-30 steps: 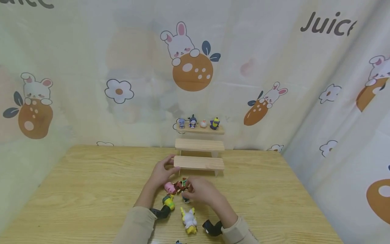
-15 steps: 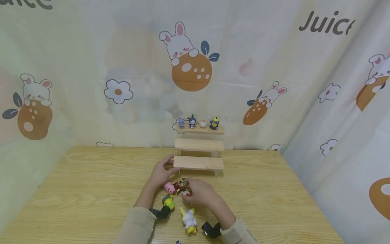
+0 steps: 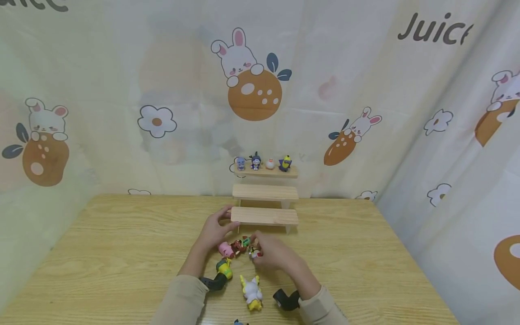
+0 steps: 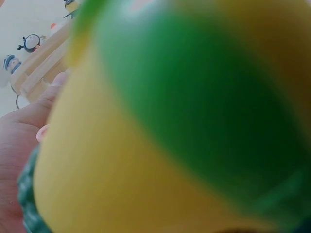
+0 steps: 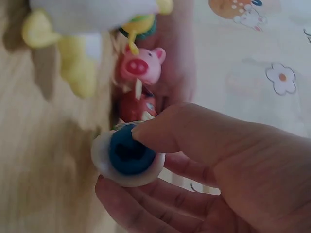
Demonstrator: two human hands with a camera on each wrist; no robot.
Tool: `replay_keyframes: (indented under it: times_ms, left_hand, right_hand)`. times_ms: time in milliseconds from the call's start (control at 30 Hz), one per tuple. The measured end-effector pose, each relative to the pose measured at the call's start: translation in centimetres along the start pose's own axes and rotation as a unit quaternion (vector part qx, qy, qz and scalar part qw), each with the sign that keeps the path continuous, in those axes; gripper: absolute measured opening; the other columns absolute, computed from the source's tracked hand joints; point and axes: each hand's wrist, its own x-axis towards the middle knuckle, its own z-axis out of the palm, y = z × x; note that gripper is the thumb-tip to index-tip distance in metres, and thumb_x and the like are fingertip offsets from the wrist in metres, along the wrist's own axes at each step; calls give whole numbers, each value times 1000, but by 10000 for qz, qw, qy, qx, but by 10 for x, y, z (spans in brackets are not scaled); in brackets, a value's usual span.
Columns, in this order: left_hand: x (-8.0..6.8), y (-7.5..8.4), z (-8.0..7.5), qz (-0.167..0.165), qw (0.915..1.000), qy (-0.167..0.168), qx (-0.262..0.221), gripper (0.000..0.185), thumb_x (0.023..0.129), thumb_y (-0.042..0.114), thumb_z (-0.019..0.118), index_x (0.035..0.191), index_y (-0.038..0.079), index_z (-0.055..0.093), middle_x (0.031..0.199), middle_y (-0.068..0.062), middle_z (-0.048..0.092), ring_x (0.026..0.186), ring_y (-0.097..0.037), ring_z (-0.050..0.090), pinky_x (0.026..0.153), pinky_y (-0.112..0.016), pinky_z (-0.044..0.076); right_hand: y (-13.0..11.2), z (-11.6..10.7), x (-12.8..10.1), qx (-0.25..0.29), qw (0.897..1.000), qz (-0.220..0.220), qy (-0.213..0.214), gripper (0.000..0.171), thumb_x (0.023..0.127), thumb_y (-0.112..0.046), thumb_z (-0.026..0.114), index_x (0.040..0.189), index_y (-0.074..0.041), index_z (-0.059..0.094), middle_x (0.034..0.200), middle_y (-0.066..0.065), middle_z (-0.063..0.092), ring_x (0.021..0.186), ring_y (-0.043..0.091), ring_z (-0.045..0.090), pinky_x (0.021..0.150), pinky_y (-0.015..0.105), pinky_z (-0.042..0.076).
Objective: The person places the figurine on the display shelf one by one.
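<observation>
A three-step wooden shelf (image 3: 265, 216) stands at the table's far middle. My left hand (image 3: 214, 231) holds the left end of its lowest step, thumb on top. My right hand (image 3: 273, 253) pinches a small figure (image 3: 255, 251) just in front of that step. In the right wrist view this figure (image 5: 127, 156) shows a white round base with a blue centre between my thumb and fingers. A pink pig (image 3: 225, 249) and a red figure (image 3: 239, 246) lie between my hands. In the left wrist view a blurred yellow-green figure (image 4: 170, 121) fills the frame.
A yellow-green figure (image 3: 224, 268) and a white-and-yellow figure (image 3: 252, 291) lie on the wooden table (image 3: 122, 243) near my wrists. Several small figures (image 3: 264, 163) stand on the shelf's top step. Printed curtains close in the back and right sides.
My right hand has taken up the small figure and moved it a little up and to the right, towards the lowest step. The left hand has stayed in place.
</observation>
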Motion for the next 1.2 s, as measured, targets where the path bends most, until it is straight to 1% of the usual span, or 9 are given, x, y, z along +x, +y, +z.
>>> replay_keyframes:
  times_ms: [133,300,500,600,700,800,967,1067,1200]
  left_hand:
    - [0,0,0,40,10000,0,-12,71,79,36,76,140,15,47,119,-11,65,120,-31,54,104,-52,39]
    - [1,0,0,74,10000,20,-1,70,79,35,76,140,15,47,118,-11,65,120,-31,54,105,-52,37]
    - [0,0,-1,36,10000,15,33,71,79,36,76,140,16,47,118,-10,65,121,-31,54,105,-53,37]
    - [0,0,-1,7,10000,17,66,71,79,36,75,141,16,46,119,-10,65,121,-30,54,105,-53,37]
    - [0,0,0,-41,10000,19,86,71,79,36,75,141,17,46,120,-10,64,120,-30,54,105,-52,38]
    - [0,0,0,-68,9999,17,100,72,79,37,75,141,17,46,121,-10,64,120,-30,55,104,-52,38]
    - [0,1,0,-68,10000,6,66,72,79,38,75,141,17,46,120,-10,64,120,-30,55,103,-52,40]
    - [1,0,1,-56,10000,5,37,71,80,37,75,141,17,46,119,-9,64,120,-30,55,103,-52,40]
    - [1,-1,2,-28,10000,22,39,70,81,37,74,141,17,46,119,-9,65,120,-30,55,102,-53,40]
  right_hand:
    - [5,-10,-2,257,9996,-62,135,52,79,-11,74,125,-6,51,101,7,63,87,17,60,72,31,51]
    - [12,-19,-2,517,9977,-208,377,55,81,-8,72,130,-2,49,110,10,61,94,20,60,76,34,52]
    - [17,-23,2,703,9948,-409,612,58,81,-6,66,135,-6,46,124,13,59,104,23,59,82,35,52]
    - [18,-23,4,840,9925,-436,768,56,80,-5,63,133,-9,49,119,9,60,92,18,57,74,31,50]
    - [20,-22,5,986,9893,-426,985,52,79,-4,62,130,-10,52,107,5,60,74,13,49,61,24,43]
    - [22,-21,6,1106,9858,-412,1194,51,79,-3,62,128,-11,53,104,5,58,64,9,43,53,21,38]
    - [24,-21,7,1324,9801,-340,1439,43,86,-12,65,127,-13,53,115,8,59,63,7,45,53,19,41]
    - [23,-21,8,1552,9746,-292,1586,36,91,-19,64,125,-13,55,115,8,59,67,11,53,56,21,46]
    - [21,-22,8,1723,9672,-332,1835,31,94,-21,61,123,-10,56,111,7,60,68,15,55,57,23,47]
